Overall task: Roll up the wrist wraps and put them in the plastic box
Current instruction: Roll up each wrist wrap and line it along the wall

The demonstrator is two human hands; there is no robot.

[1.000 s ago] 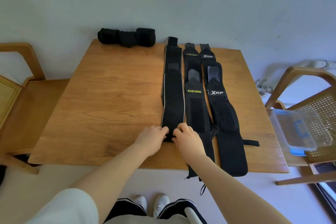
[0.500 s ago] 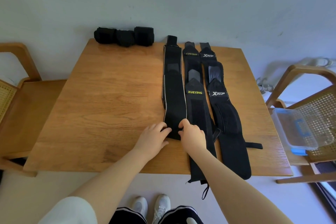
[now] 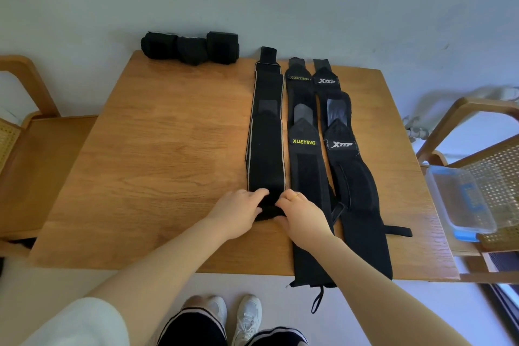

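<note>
Both hands work the near end of the leftmost flat wrap, a long black wrist wrap with pale edge piping, lying lengthwise on the rectangular wooden table. Left hand has fingers curled over the small started roll at the wrap's near end, gripping it from the left. Right hand grips the same roll from the right, fingers curled on top, thumb at the near side, ring on one finger. Rest of this wrap runs flat toward the far table edge.

Just right of it, black XUEYING-labelled wrist wrap lies flat, near end hanging over the near table edge, loop dangling. Right again, black XTEP-labelled wrist wrap flat, touching its neighbour, thin strap sticking out to the right near the near end.

Three rolled black wraps sit in a row at the far left table edge by the wall.

Clear plastic box with blue clips sits on the wooden cane-back chair right of the table, well apart from the hands. Another wooden chair at left. White sneakers below the near edge
</note>
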